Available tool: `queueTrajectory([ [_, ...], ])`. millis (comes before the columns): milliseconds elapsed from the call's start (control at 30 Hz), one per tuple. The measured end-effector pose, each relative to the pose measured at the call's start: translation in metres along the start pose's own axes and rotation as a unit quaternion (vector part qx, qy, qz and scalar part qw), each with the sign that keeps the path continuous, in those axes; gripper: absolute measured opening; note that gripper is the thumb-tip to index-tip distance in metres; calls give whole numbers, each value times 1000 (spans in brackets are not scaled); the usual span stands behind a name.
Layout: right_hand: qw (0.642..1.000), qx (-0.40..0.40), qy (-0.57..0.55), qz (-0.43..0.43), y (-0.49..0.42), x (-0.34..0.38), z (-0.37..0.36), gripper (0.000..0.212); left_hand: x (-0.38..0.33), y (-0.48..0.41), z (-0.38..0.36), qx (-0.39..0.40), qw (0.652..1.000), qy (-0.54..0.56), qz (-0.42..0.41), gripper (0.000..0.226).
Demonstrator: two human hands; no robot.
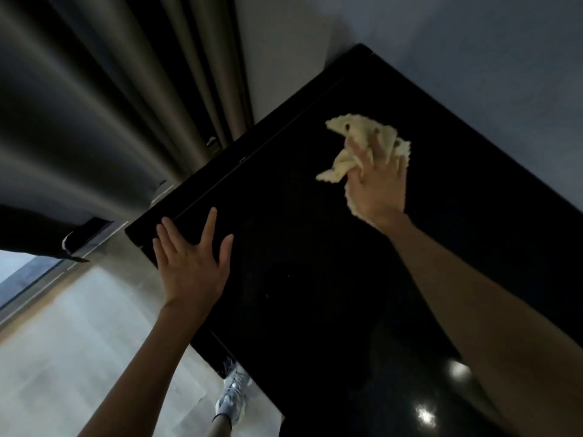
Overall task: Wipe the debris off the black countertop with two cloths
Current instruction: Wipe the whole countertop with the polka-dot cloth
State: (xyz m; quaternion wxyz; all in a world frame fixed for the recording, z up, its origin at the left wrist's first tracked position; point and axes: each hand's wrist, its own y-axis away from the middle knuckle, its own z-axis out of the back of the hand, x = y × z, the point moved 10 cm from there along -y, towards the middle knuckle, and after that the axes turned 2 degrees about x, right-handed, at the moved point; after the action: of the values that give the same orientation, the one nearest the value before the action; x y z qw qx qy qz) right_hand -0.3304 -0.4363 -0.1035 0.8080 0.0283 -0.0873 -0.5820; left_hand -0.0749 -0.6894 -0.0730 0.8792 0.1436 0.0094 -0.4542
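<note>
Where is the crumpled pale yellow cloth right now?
Head view: the pale yellow cloth sits upper right on the black countertop, pressed under the right hand, away from the left hand at the counter's left edge.

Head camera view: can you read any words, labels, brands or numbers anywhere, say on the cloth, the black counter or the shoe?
None can be read.
The black countertop and the cream cloth under the right hand show no print.
The white shoe is too blurred to tell any brand mark.
</note>
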Motion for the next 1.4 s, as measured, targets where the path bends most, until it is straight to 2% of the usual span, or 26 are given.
queueTrajectory([
  [200, 991, -17, -56, -122, -69, -78, 29, 57, -5, -5, 2, -9, 998, 40, 40, 67],
  [367, 985, -19, -60, -161, -65, -80, 35, 59, -5, -1, 4, -5, 998, 51, 35, 65],
  [500, 991, -17, -66, -115, -23, -33, 23, 58, 3, 3, 3, 6, 998, 55, 16, 59],
  [667, 999, 17, -43, -4, 72, 71, -6, 61, 18, 22, 10, 8, 996, 65, -61, 55],
  [733, 997, 29, -67, 39, 119, 113, -16, 61, 25, 35, 17, 7, 994, 60, -94, 60],
  [833, 992, 3, -73, 105, 194, 173, -24, 61, 33, 53, 24, 24, 989, 55, -136, 72],
  [933, 987, 18, -54, 150, 246, 209, -37, 57, 34, 67, 28, 48, 984, 45, -164, 78],
  [1067, 984, 43, -28, 168, 287, 198, -45, 57, 18, 81, 28, 68, 977, 40, -197, 72],
  [1233, 994, 29, -51, 89, 326, 134, -39, 59, -24, 94, 17, 101, 969, 29, -223, 61],
  [1400, 992, 34, -53, 111, 314, 121, -34, 58, -68, 92, 3, 115, 964, -1, -239, 64],
])
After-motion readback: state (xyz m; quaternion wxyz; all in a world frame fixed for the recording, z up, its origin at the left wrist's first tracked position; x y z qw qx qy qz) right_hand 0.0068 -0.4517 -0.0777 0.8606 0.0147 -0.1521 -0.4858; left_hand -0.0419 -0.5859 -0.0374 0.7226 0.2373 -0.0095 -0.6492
